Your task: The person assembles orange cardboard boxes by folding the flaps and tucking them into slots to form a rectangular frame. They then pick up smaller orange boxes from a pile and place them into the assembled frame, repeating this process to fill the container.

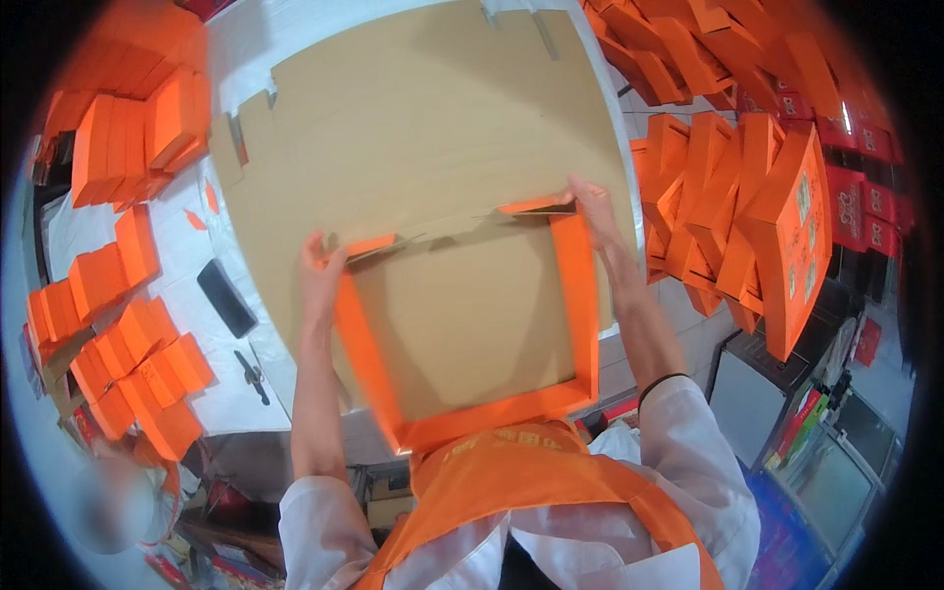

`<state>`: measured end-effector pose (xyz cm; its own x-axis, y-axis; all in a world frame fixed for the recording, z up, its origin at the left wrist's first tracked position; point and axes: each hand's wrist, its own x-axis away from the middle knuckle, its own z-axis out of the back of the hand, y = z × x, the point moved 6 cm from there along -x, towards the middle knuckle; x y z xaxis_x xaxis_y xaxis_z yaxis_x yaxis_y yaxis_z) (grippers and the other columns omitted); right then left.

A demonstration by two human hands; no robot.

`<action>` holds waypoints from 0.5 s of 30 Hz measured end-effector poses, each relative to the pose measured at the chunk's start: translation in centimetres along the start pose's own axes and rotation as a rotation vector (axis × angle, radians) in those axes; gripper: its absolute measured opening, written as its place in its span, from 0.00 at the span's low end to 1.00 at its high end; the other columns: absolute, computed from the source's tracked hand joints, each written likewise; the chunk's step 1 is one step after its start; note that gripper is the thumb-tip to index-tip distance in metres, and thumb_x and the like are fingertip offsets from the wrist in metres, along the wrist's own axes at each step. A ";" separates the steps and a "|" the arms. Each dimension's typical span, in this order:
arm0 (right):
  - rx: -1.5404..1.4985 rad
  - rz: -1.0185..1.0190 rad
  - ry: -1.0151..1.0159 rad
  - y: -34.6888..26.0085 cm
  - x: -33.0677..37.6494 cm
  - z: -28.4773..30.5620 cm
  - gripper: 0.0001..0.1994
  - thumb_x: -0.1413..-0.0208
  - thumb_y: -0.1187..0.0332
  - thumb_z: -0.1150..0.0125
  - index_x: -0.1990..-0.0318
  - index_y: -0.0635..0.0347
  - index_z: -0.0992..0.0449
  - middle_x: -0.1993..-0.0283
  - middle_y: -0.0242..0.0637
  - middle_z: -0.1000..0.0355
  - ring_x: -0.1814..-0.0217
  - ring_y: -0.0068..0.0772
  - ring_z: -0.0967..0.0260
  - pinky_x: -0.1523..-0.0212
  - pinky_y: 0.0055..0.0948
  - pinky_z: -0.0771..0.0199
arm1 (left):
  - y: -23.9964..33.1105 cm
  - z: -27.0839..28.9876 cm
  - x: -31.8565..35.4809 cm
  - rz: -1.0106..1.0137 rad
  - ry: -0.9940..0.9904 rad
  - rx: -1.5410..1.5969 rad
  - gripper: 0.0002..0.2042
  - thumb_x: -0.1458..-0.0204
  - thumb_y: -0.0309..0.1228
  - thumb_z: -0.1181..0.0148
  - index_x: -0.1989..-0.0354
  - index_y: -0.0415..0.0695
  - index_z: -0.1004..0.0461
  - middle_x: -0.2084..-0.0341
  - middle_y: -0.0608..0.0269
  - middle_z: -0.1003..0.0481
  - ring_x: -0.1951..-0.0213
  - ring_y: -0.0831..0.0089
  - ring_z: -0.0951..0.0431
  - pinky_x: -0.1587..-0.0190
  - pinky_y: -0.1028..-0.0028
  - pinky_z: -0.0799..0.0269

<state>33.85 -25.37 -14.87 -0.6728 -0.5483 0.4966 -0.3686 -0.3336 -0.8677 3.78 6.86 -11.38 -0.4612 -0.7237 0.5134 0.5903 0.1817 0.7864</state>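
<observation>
An open, shallow orange cardboard box [585,315] with a brown inside lies before me on a large brown cardboard sheet [413,108]. Its near edge is close to my orange apron. My left hand [323,270] grips the far left corner, fingers bent over the rim. At the far right corner my right hand [593,208] pinches the folded edge. Between the hands, the far side's brown flap [447,234] stands partly unfolded, with orange strips only near the corners. The near, left and right walls stand up.
Stacked orange boxes [138,138] and smaller orange pieces [162,379] line the left. A dark phone [226,298] and a black cutting tool [253,377] lie on the white table cover. Piled orange box frames [728,206] and red boxes [855,206] stand at right. Another person [113,506] is at lower left.
</observation>
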 end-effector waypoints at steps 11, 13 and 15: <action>0.221 -0.021 0.186 -2.8 0.9 -2.0 0.33 0.47 0.61 0.48 0.37 0.62 0.55 0.37 0.45 0.49 0.38 0.41 0.48 0.40 0.36 0.49 | -2.4 0.9 -1.6 0.105 -0.072 -0.074 0.39 0.58 0.39 0.38 0.40 0.33 0.50 0.48 0.46 0.38 0.49 0.65 0.35 0.48 0.70 0.38; 0.226 -0.102 0.233 -3.3 1.5 -2.7 0.35 0.48 0.60 0.45 0.37 0.64 0.55 0.37 0.46 0.49 0.38 0.44 0.49 0.40 0.39 0.49 | 0.3 0.0 -0.5 0.091 0.010 -0.194 0.39 0.59 0.41 0.37 0.41 0.33 0.48 0.50 0.46 0.36 0.50 0.65 0.34 0.49 0.70 0.38; 0.848 0.272 0.263 -4.4 2.2 -3.2 0.37 0.50 0.58 0.43 0.37 0.60 0.54 0.37 0.51 0.51 0.36 0.46 0.52 0.40 0.42 0.50 | 1.0 -0.2 -0.3 0.039 0.073 -0.274 0.39 0.60 0.43 0.37 0.42 0.32 0.46 0.51 0.47 0.35 0.51 0.66 0.33 0.50 0.70 0.37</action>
<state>31.87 -22.65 -10.05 -0.8296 -0.5326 0.1676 0.3455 -0.7254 -0.5953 4.58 7.12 -10.81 -0.3920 -0.7674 0.5074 0.7680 0.0307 0.6398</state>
